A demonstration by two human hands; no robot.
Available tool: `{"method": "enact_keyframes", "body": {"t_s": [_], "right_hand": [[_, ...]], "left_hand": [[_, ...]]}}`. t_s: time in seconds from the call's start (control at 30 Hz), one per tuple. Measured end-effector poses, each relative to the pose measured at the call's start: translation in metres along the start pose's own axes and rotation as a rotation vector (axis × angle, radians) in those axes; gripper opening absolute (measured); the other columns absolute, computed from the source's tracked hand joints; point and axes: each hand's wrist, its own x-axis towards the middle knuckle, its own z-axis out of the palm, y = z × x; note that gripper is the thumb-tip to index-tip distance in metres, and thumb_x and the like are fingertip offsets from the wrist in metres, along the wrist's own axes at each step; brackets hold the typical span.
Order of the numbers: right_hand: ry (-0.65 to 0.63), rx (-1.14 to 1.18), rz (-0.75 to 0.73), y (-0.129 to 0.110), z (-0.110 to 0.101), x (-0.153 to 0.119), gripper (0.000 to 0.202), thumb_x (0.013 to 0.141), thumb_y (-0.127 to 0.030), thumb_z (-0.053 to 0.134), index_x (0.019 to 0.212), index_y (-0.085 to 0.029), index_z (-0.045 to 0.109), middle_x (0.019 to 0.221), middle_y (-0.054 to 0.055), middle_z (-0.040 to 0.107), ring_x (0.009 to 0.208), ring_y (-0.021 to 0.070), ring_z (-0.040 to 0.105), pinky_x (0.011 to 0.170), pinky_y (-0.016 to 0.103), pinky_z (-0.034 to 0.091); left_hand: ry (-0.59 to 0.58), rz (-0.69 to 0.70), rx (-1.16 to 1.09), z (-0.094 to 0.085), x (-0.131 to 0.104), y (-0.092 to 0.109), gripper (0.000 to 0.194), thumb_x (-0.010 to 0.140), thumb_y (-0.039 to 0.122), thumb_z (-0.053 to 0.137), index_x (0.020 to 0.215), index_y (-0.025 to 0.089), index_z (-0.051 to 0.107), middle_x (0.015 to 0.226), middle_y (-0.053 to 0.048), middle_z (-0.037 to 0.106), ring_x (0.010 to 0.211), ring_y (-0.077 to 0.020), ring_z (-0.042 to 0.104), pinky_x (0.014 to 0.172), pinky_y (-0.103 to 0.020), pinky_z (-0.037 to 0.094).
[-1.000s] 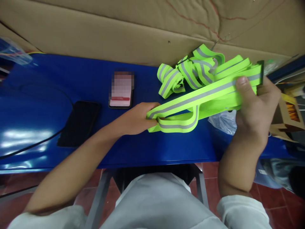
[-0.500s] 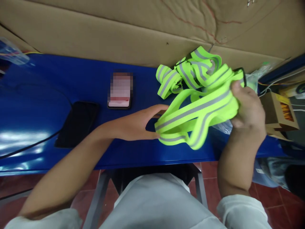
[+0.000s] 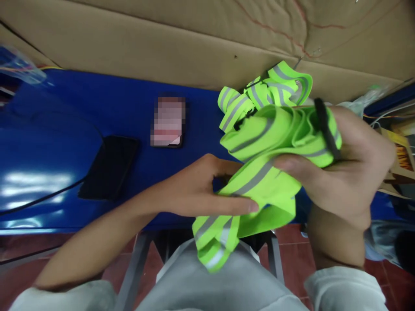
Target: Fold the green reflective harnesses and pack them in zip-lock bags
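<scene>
Nearest the body, a doubled end of the fluorescent yellow-green reflective strap bundle (image 3: pixel 262 168) is hanging past the front edge of the blue table (image 3: pixel 201 103), over the light-coloured clothing on the lap (image 3: pixel 223 285). The bundle itself is lying directly between the two hands, touching both, so neither is nearer. Its long axis is slanting from that hanging end at lower left up to a bulkier, folded end at upper right.

The left hand (image 3: pixel 194 190) is holding the lower part from the left side, its thumb crossing the strap's face and its other fingers going behind, mostly hidden. The right hand (image 3: pixel 350 172) is gripping the bulky end, thumb pressing on the front layers; its fingers behind are also out of sight. A black band (image 3: pixel 324 125), perhaps a buckle, is standing across the folds beside this hand.

Toward the table's left, a dark phone-like device (image 3: pixel 110 168) is lying face-on to the camera, while a phone with a lit screen (image 3: pixel 168 123) is resting nearer the back edge. Farther right along that edge, a second tangle of striped straps (image 3: pixel 259 95) is sitting against the cardboard panel (image 3: pixel 162 43), partly covered by the held bundle.
</scene>
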Motion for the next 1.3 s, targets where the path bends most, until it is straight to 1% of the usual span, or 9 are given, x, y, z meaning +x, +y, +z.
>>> {"method": "enact_keyframes", "body": {"t_s": [0.13, 0.33, 0.47, 0.67, 0.83, 0.93, 1.0, 1.1, 1.3], "right_hand": [[-0.087, -0.063, 0.054, 0.010, 0.012, 0.003, 0.033, 0.086, -0.047, 0.083, 0.115, -0.033, 0.075, 0.099, -0.004, 0.074, 0.089, 0.0193, 0.071, 0.082, 0.035, 0.061], [-0.121, 0.011, 0.099, 0.044, 0.027, -0.002, 0.031, 0.083, -0.044, 0.084, 0.108, -0.027, 0.074, 0.092, -0.002, 0.074, 0.080, 0.0191, 0.070, 0.074, 0.036, 0.062], [-0.060, 0.012, 0.110, 0.053, 0.033, -0.006, 0.031, 0.085, -0.043, 0.082, 0.108, -0.026, 0.073, 0.092, -0.002, 0.076, 0.078, 0.0186, 0.071, 0.071, 0.032, 0.061], [-0.061, -0.134, 0.033, 0.052, 0.025, -0.008, 0.042, 0.085, -0.048, 0.083, 0.117, -0.023, 0.072, 0.101, 0.002, 0.077, 0.087, 0.0220, 0.074, 0.078, 0.034, 0.063], [0.014, -0.117, 0.045, 0.059, 0.018, -0.002, 0.034, 0.088, -0.047, 0.080, 0.108, -0.021, 0.072, 0.097, 0.003, 0.076, 0.087, 0.0230, 0.074, 0.079, 0.037, 0.064], [0.023, -0.072, 0.080, 0.063, 0.020, 0.000, 0.032, 0.088, -0.048, 0.079, 0.106, -0.022, 0.072, 0.094, 0.002, 0.076, 0.085, 0.0223, 0.073, 0.079, 0.037, 0.064], [0.018, -0.052, 0.099, 0.065, 0.022, -0.001, 0.032, 0.089, -0.049, 0.078, 0.105, -0.022, 0.072, 0.095, 0.002, 0.076, 0.085, 0.0224, 0.073, 0.079, 0.038, 0.064], [0.010, -0.056, 0.108, 0.062, 0.027, -0.004, 0.033, 0.090, -0.050, 0.077, 0.105, -0.022, 0.071, 0.093, 0.002, 0.075, 0.082, 0.0221, 0.073, 0.076, 0.038, 0.064], [-0.025, -0.060, 0.071, 0.042, 0.038, -0.016, 0.036, 0.088, -0.047, 0.081, 0.114, -0.024, 0.071, 0.098, 0.001, 0.077, 0.083, 0.0218, 0.074, 0.075, 0.035, 0.064]], "left_hand": [[-0.025, -0.128, -0.171, 0.001, 0.008, -0.018, 0.033, 0.084, 0.045, 0.083, 0.102, 0.018, 0.077, 0.087, 0.000, 0.078, 0.075, -0.0169, 0.071, 0.067, -0.025, 0.056], [-0.128, -0.266, -0.363, 0.009, 0.019, -0.047, 0.034, 0.076, 0.042, 0.090, 0.091, 0.015, 0.077, 0.089, -0.006, 0.078, 0.081, -0.0188, 0.073, 0.073, -0.028, 0.059], [-0.158, -0.317, -0.548, 0.018, 0.020, -0.052, 0.050, 0.072, 0.039, 0.093, 0.113, 0.018, 0.073, 0.107, -0.007, 0.077, 0.099, -0.0232, 0.075, 0.086, -0.033, 0.061], [-0.292, -0.300, -0.307, 0.005, 0.018, -0.055, 0.039, 0.093, 0.053, 0.068, 0.105, 0.016, 0.072, 0.102, -0.007, 0.075, 0.096, -0.0209, 0.071, 0.085, -0.031, 0.059], [0.096, -0.095, 0.117, -0.011, 0.021, -0.049, 0.035, 0.096, 0.049, 0.064, 0.107, 0.016, 0.072, 0.107, -0.004, 0.073, 0.103, -0.0202, 0.068, 0.085, -0.025, 0.053], [-0.015, -0.180, -0.016, -0.013, 0.023, -0.047, 0.034, 0.095, 0.048, 0.066, 0.100, 0.015, 0.073, 0.093, -0.002, 0.074, 0.082, -0.0162, 0.068, 0.071, -0.022, 0.051], [-0.058, -0.187, -0.098, -0.013, 0.022, -0.045, 0.031, 0.092, 0.044, 0.071, 0.107, 0.016, 0.073, 0.102, -0.002, 0.077, 0.089, -0.0171, 0.070, 0.076, -0.023, 0.053], [-0.005, -0.142, -0.082, -0.014, 0.021, -0.039, 0.044, 0.085, 0.042, 0.081, 0.122, 0.020, 0.069, 0.120, -0.003, 0.076, 0.107, -0.0202, 0.071, 0.087, -0.025, 0.056], [0.028, -0.212, -0.133, 0.000, 0.023, -0.042, 0.059, 0.069, 0.043, 0.095, 0.118, 0.019, 0.072, 0.108, -0.004, 0.078, 0.101, -0.0236, 0.073, 0.084, -0.029, 0.059]]}}
